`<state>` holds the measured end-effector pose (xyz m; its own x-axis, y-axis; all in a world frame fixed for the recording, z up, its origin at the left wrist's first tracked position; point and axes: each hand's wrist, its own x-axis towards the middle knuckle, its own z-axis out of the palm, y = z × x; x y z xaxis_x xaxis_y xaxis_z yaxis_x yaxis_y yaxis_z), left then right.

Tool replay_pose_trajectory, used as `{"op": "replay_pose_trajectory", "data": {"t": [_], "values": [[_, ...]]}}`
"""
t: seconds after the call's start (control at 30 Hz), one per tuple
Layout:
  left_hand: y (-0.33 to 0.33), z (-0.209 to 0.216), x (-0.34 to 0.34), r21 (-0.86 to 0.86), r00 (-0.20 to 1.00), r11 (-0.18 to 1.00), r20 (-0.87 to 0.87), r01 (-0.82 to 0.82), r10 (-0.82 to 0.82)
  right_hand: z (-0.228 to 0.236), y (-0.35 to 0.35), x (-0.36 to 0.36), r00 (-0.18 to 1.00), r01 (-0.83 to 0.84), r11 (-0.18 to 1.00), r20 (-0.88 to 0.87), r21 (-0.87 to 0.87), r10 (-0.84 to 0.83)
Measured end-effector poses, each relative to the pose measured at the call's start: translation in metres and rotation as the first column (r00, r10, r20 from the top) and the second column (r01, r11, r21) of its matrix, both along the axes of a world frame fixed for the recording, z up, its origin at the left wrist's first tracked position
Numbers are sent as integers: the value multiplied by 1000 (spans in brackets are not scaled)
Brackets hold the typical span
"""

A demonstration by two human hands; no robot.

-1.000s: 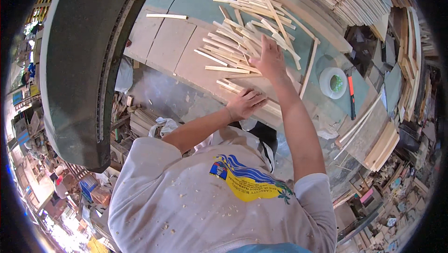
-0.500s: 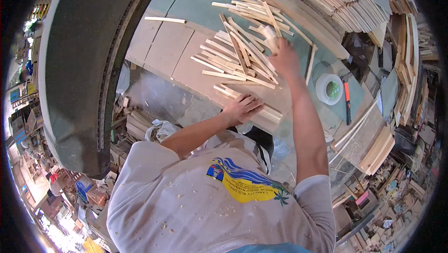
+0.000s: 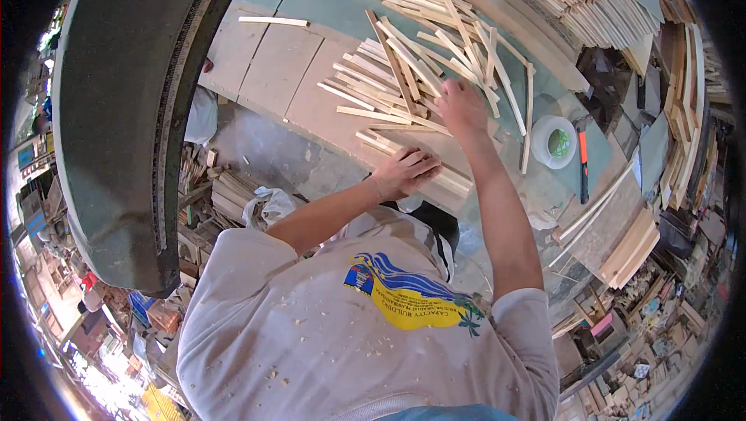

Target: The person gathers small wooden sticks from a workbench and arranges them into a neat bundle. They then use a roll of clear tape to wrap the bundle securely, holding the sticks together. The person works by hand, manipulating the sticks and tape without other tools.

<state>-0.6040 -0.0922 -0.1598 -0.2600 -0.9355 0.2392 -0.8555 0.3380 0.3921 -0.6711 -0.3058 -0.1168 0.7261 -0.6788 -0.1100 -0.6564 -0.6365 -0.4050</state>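
A loose pile of pale wooden strips lies across the table, its pieces crossing at many angles. At the pile's near right side my right hand is closed, its fingers at the near end of a light strip. A darker brown strip lies beside that one. My left hand rests with curled fingers over a small row of strips laid side by side along the table's near edge. The strips directly under its palm are hidden.
Right of the pile are a white tape roll and an orange-and-black tool. One strip lies apart at left. A large dark-faced machine part stands on the left. Stacked thin boards fill the back right.
My right hand has let go of a light bundle, which now lies spread on the pile's right side. It has moved nearer and slightly left. My left hand stays on the row.
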Motion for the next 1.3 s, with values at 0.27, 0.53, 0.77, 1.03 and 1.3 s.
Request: {"op": "replay_pose_trajectory", "data": {"t": [0.27, 0.53, 0.77, 1.03, 1.3], "values": [[0, 0, -1, -47, 999, 998, -30, -30, 29, -5, -21, -12, 990, 69, 969, 105, 238, -96], [1, 0, -3, 40, 1000, 999, -4, -19, 19, 21, 8, -70, 897, 164, 821, 264, 547, -355], [5, 1, -7, 41, 996, 999, 84, -3, -1, 16, 87, -139, 965, 204, 930, 97, 305, -243], [9, 2, -6, 2, 985, 999, 164, 46, -46, -18, 111, -147, 979, -4, 1000, 204, -11, 7], [-12, 17, -2, -8, 991, 996, 104, 90, -89, -22, 108, -153, 971, -86, 995, 217, -53, 96]]}}
